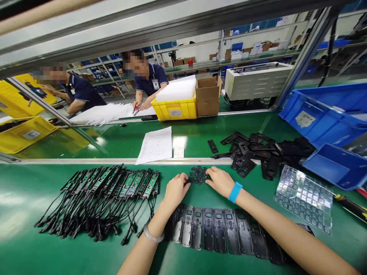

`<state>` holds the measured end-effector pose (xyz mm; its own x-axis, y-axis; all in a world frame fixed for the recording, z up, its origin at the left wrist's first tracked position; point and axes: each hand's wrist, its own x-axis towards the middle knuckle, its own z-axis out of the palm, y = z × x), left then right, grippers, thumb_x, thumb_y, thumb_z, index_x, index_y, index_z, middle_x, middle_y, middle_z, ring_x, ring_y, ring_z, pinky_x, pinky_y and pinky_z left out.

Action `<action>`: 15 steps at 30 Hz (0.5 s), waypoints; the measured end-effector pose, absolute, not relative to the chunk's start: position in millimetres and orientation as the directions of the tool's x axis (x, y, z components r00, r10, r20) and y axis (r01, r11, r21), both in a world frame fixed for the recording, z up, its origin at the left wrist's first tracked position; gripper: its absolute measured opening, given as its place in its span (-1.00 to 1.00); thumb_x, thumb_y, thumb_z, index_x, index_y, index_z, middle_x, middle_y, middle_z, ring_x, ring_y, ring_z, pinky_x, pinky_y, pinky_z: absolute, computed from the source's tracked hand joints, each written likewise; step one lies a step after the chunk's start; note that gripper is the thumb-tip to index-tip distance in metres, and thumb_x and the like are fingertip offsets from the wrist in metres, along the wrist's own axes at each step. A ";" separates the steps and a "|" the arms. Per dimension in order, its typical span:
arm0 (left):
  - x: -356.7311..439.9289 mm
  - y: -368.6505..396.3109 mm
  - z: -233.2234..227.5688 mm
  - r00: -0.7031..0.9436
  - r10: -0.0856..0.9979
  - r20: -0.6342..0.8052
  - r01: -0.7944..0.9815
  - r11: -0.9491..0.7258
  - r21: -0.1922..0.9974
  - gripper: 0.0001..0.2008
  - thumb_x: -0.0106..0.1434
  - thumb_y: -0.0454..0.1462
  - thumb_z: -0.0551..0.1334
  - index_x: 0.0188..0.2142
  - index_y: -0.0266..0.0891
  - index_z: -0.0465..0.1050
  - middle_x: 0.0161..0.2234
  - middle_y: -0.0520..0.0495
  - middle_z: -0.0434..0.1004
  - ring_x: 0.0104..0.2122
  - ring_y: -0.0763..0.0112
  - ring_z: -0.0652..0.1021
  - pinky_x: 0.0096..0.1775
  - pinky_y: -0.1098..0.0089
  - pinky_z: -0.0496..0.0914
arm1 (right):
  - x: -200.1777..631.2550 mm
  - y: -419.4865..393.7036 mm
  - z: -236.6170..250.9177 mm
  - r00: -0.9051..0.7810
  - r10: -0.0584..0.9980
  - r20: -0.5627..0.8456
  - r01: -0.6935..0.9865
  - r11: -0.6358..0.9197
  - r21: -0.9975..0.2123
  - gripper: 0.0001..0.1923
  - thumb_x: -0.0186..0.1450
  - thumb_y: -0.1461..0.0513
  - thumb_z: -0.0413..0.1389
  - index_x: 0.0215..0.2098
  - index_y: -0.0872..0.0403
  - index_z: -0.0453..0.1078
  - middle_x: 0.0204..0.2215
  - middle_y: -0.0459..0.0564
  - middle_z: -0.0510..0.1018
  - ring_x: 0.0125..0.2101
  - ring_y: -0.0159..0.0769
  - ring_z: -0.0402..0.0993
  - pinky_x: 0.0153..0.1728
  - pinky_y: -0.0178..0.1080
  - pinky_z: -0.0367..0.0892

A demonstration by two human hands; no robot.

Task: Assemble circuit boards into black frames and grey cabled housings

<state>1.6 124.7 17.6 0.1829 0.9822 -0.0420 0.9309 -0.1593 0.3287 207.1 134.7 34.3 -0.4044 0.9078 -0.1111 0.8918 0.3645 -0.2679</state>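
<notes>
Head view: left hand (175,191) and right hand (221,182) curl at edges of black pile (197,174), grip unclear

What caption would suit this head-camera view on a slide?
Left hand and right hand at a pile of small black parts, beyond a row of black shells.

Shiny green bench (94,261), small black pieces (198,175) clustered mid-bench, row of black covers (209,231) at six o'clock from there, wired circuit boards (136,185) at nine, printed paper (156,145) at ten, dark plastic parts (245,157) heaped at two, clear sheet (305,198) at three.
</notes>
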 end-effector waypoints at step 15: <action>46.4 71.4 34.8 0.342 0.940 0.015 0.345 -0.140 0.928 -0.85 0.19 -0.22 0.25 -0.39 -0.25 0.56 -0.33 -0.08 0.52 -0.36 0.42 0.53 -0.35 0.50 0.43 | 291.8 75.7 39.2 -0.357 0.916 -0.181 0.575 0.063 -0.816 -0.78 0.28 0.36 -0.05 -0.26 0.17 0.44 -0.40 -0.03 0.50 -0.43 -0.36 0.47 -0.36 -0.33 0.35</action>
